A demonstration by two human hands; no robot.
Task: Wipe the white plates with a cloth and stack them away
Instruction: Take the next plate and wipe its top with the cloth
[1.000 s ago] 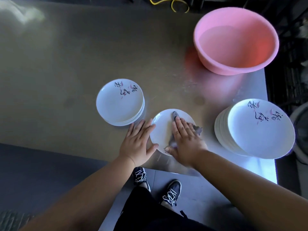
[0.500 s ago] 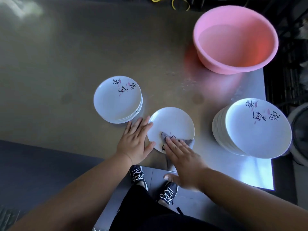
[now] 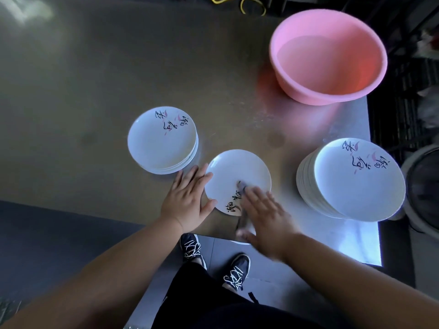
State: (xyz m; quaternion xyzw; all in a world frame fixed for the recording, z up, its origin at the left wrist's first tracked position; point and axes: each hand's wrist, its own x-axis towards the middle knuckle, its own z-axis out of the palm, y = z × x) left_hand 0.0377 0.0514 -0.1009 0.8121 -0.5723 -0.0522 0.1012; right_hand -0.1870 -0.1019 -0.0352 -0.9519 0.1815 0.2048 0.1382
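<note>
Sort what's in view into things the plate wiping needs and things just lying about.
In the job: plate being wiped, grey cloth under the right hand, left hand steadying that plate's edge, left plate stack, taller right plate stack.
Lying about: pink basin, yellow cable at the top of the view.

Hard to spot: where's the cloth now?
Head view, centre: the cloth lies under the right hand on the single plate, between the short stack and the tall stack.

Bare forearms (image 3: 95, 269), bare left hand (image 3: 187, 198), bare right hand (image 3: 263, 217), black trousers (image 3: 213, 305), black sneakers (image 3: 191, 249) with white laces (image 3: 234, 277)
</note>
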